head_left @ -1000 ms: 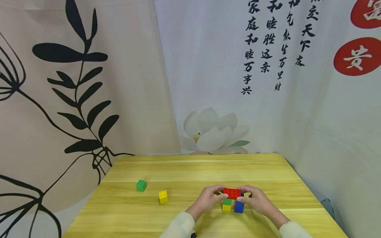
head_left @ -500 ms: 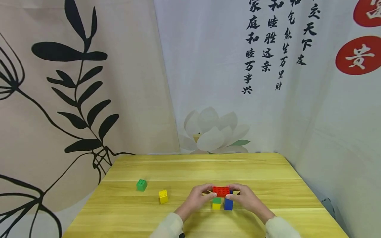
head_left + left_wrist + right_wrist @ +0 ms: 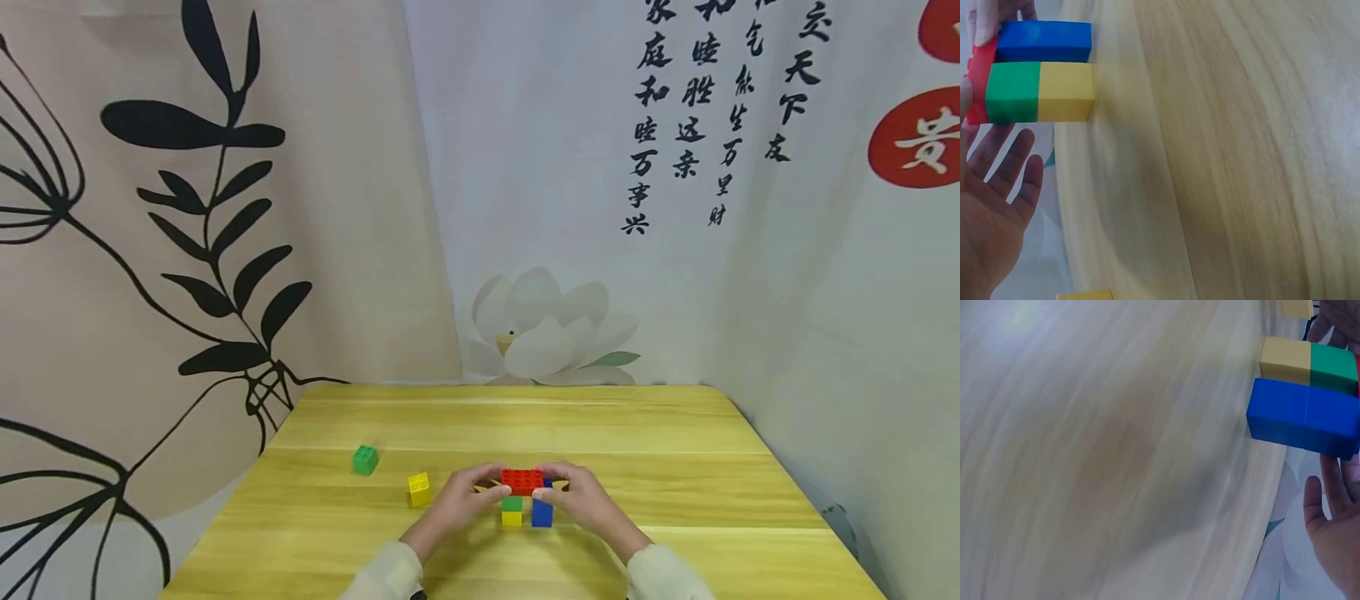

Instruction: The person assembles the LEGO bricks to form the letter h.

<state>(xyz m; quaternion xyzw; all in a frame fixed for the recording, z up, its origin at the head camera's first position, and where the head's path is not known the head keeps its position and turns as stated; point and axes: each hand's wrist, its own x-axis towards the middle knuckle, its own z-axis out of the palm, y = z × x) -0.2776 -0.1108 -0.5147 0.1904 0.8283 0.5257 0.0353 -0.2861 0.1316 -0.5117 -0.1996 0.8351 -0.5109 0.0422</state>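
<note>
A red toy brick with studs bridges two small columns in the head view. One column is a green brick over a yellow brick; the other is two blue bricks, one on the other, seen in the right wrist view. My left hand pinches the red brick's left end between thumb and fingers. At the opposite end, my right hand pinches it likewise, partly covering the top of the blue column. The lower fingers of both hands extend away beneath the red brick in the wrist views.
Left of the hands, a loose yellow brick and a loose green brick sit on the wooden table. A printed cloth hangs behind the table's far edge.
Both hands and the joined bricks have moved left across the table together, nearer the loose yellow brick. Their grip on the red brick stays the same. The head view has turned slightly.
</note>
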